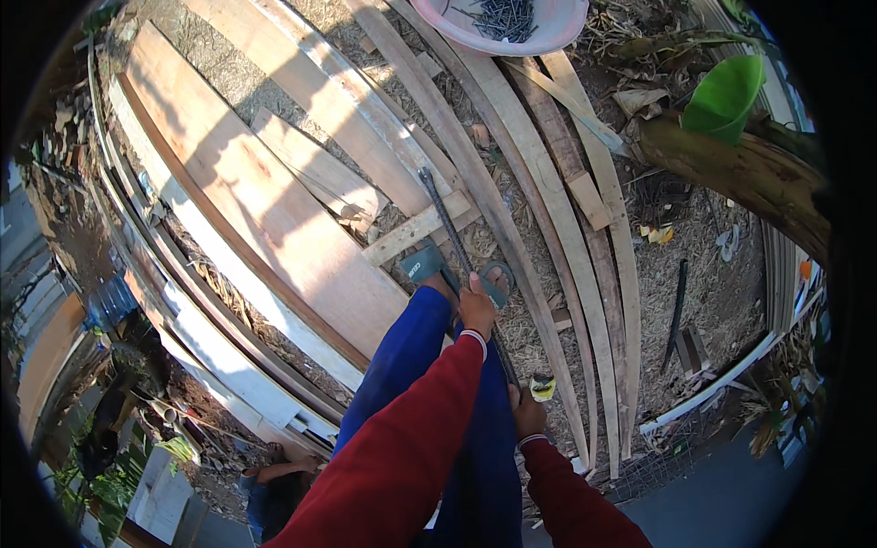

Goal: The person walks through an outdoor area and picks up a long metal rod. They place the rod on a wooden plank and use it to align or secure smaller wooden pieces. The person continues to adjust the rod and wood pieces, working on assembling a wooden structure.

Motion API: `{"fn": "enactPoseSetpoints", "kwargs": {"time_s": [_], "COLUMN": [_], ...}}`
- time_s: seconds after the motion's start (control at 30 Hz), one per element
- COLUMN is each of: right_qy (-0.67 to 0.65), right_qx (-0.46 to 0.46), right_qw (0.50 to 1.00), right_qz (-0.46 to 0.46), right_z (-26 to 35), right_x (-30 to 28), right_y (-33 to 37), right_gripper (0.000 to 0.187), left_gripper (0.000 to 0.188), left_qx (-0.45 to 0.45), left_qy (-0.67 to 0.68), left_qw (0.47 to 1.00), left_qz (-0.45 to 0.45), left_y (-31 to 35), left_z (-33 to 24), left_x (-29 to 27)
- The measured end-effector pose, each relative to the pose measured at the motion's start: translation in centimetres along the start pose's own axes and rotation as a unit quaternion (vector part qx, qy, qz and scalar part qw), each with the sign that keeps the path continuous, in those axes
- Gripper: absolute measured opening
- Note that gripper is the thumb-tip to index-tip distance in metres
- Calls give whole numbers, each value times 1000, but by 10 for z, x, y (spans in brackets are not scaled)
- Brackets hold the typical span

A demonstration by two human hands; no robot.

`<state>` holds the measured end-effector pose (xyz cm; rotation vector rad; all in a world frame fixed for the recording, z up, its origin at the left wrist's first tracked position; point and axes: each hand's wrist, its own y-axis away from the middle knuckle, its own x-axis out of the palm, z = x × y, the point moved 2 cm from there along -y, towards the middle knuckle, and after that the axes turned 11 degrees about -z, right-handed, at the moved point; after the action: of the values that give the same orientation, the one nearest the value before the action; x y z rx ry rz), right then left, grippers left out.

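Both of my hands are closed around a long dark metal crowbar point(447, 220), which slants from its far tip down toward my body. My left hand point(476, 307) grips it at about the middle, in front of my legs. Farther down, my right hand point(527, 414) wraps around its near end. The bar's far part passes over a short wood crosspiece point(416, 228) among the boards; whether it touches the wood, I cannot tell. A long narrow plank point(475, 196) runs just to the right of the bar. My sandalled feet stand beside it.
Wide plywood boards point(247, 201) lie to the left, with more long planks point(557, 210) to the right. A pink basin point(448, 32) of nails stands at the top. A banana trunk point(731, 164) and another dark bar point(676, 315) are at right. Another person point(274, 493) is at lower left.
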<state>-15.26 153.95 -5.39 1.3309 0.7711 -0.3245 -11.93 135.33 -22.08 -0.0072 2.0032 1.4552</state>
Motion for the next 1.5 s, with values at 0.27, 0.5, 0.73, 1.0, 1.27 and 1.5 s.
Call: {"fn": "enactPoseSetpoints", "kwargs": {"time_s": [0.27,0.5,0.73,1.0,1.27,1.5], "right_qy": [12,-14,-86,-103,-90,-85], "right_qx": [-38,-32,-28,-20,-28,-22], "right_qw": [999,999,996,994,995,996], "right_qz": [-11,4,-27,-29,-29,1], "right_z": [-13,-9,-9,11,0,-2], "right_x": [-3,-13,-8,-18,6,6], "right_y": [-16,-16,-13,4,-10,-2], "right_gripper": [64,63,56,55,53,52], "left_gripper": [46,55,57,54,63,61], "left_qx": [177,2,-2,129,119,30], "left_qy": [-244,-206,-201,-386,-223,-177], "left_qw": [951,960,975,913,952,981], "left_qz": [67,189,95,-25,-175,-79], "left_y": [72,145,85,-10,18,30], "left_z": [-13,-50,-10,21,24,18], "left_x": [-51,-77,-24,-12,3,1]}}
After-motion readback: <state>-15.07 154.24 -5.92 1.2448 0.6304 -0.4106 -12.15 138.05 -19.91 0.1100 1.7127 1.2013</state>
